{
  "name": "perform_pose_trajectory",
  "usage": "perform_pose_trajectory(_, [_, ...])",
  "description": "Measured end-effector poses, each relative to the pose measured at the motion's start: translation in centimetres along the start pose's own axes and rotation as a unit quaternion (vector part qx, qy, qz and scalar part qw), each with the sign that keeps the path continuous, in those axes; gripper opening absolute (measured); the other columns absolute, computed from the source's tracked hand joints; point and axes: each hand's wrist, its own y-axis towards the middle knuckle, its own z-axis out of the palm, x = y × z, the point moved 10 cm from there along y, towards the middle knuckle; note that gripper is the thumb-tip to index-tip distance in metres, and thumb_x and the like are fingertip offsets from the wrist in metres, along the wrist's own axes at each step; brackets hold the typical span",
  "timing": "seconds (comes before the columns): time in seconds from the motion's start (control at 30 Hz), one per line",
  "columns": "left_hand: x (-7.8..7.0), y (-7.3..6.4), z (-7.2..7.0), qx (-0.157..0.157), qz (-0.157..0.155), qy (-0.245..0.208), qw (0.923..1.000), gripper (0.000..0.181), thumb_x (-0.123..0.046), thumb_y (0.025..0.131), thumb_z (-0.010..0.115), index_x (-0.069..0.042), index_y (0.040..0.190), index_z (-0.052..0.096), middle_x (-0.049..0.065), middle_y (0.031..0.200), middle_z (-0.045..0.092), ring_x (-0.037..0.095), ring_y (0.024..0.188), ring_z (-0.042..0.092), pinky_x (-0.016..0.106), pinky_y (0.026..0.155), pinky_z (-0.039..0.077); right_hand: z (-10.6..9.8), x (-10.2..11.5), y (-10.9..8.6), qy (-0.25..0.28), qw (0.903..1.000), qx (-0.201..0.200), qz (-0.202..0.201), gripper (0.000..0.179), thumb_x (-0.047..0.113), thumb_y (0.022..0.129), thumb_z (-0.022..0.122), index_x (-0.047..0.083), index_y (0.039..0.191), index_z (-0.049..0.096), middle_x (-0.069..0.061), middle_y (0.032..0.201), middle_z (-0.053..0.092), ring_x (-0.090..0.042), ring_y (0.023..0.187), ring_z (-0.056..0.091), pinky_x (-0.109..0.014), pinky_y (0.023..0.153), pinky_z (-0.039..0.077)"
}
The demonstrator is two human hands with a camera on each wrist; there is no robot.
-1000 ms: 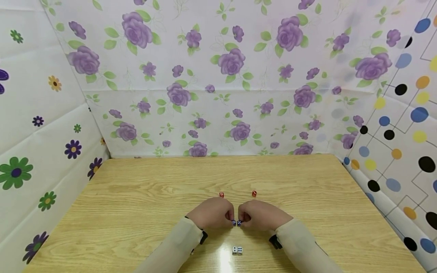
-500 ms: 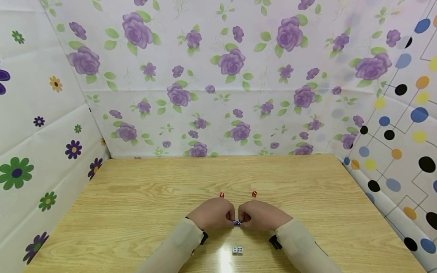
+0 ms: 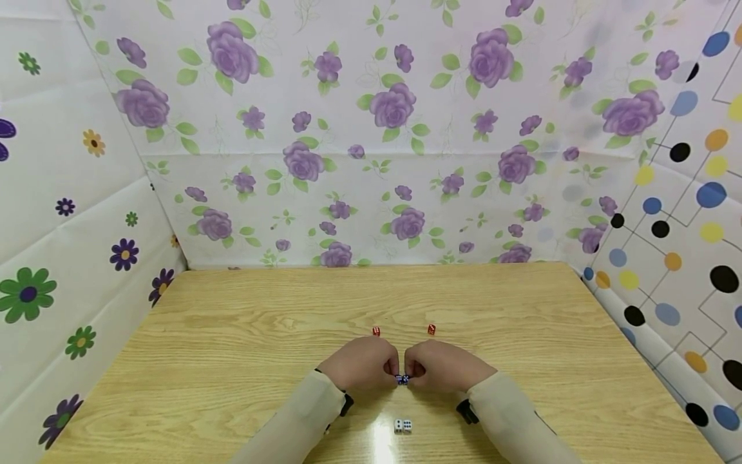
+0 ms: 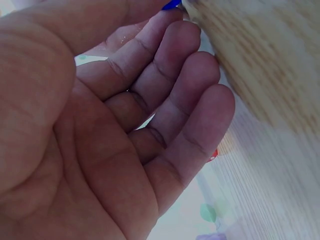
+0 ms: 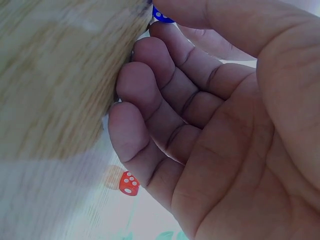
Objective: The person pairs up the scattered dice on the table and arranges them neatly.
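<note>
Two blue dice with white dots sit side by side at the middle of the wooden table. My left hand (image 3: 362, 362) pinches the left blue die (image 3: 399, 380) between thumb and finger. From the other side my right hand (image 3: 443, 366) pinches the right blue die (image 3: 406, 380). In the head view the two dice meet face to face. The left wrist view catches only a sliver of blue die (image 4: 171, 5) at the thumb tip. A blue die (image 5: 163, 15) peeks out beneath the thumb in the right wrist view. Both hands rest low, fingertips at the tabletop.
Nearer the body, two white dice (image 3: 402, 426) stand together on the table (image 3: 261, 335). Beyond the hands lie a red die (image 3: 376, 331) on the left and another red die (image 3: 431, 329) on the right, set apart. Patterned cloth walls (image 3: 359, 129) enclose the table's back and sides.
The small gap between the two blue dice has closed, as the left die moved slightly right and then the right die slightly left. The white and red dice stayed put.
</note>
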Motion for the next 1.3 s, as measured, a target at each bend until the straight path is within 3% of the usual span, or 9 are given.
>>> perform_pose_trajectory(0.47, [-0.2, -0.2, -0.1, -0.001, 0.005, -0.007, 1.0000, 0.009, -0.021, 0.085, 0.071, -0.023, 0.076, 0.068, -0.017, 0.071, 0.059, 0.000, 0.063, 0.053, 0.020, 0.063, 0.046, 0.0, 0.0, -0.1, 0.014, 0.9999, 0.005, 0.004, 0.012, 0.016, 0.085, 0.069, 0.023, 0.078, 0.061, 0.014, 0.069, 0.053, -0.001, 0.060, 0.047, -0.021, 0.059, 0.042])
perform_pose_trajectory(0.83, [0.5, -0.1, -0.2, -0.008, 0.009, -0.009, 0.9999, 0.010, -0.017, 0.079, 0.072, -0.025, 0.076, 0.067, -0.018, 0.071, 0.058, 0.000, 0.063, 0.054, 0.020, 0.062, 0.046, 0.3, -0.7, -0.2, 0.016, 0.9995, 0.019, 0.018, 0.010, 0.015, 0.083, 0.069, 0.021, 0.081, 0.063, 0.013, 0.071, 0.054, -0.002, 0.061, 0.047, -0.022, 0.058, 0.042])
perform_pose_trajectory(1.13, [1.3, -0.4, -1.5, -0.033, 0.009, 0.005, 0.9994, 0.012, -0.016, 0.081, 0.065, -0.027, 0.076, 0.063, -0.017, 0.073, 0.057, 0.001, 0.065, 0.053, 0.021, 0.064, 0.045, -0.1, -1.1, -0.6, 0.014, 0.9994, 0.020, 0.026, 0.010, 0.016, 0.084, 0.068, 0.024, 0.083, 0.061, 0.013, 0.073, 0.054, -0.003, 0.062, 0.046, -0.023, 0.060, 0.042])
perform_pose_trajectory(1.3, [1.9, -0.8, -2.3, -0.036, -0.005, -0.013, 0.9993, 0.009, -0.018, 0.083, 0.065, -0.025, 0.079, 0.063, -0.015, 0.075, 0.057, 0.003, 0.066, 0.052, 0.022, 0.065, 0.045, -0.7, -1.1, -0.7, 0.007, 0.9996, 0.009, 0.025, 0.014, 0.014, 0.084, 0.066, 0.026, 0.082, 0.060, 0.014, 0.073, 0.054, -0.002, 0.063, 0.047, -0.023, 0.061, 0.043])
